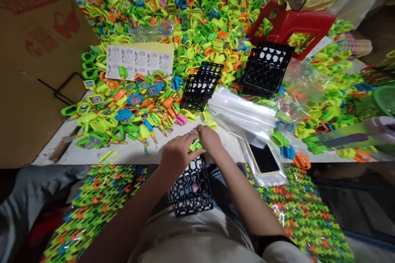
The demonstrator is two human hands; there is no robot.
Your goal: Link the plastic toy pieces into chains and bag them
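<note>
My left hand (176,151) is closed around a bright green toy watch (195,146), thumb below it and fingers above. My right hand (210,141) meets it from the other side, fingers pinched together near the left fingertips; whatever they grip is hidden. Directly under both hands, a black plastic grid tray (194,191) rests tilted between my lap and the table edge, with a small pink piece (195,188) showing in it. Beyond my hands, a pink toy watch (181,119) lies among loose watches on the white tabletop (157,146).
A large heap of colourful toy watches (197,20) covers the back. Around it are a sticker sheet (140,59), black grid trays (268,65), clear bags (242,113), a phone (263,158) and a red stool (296,20). A cardboard box (37,70) stands left. Filled packs (92,209) flank my lap.
</note>
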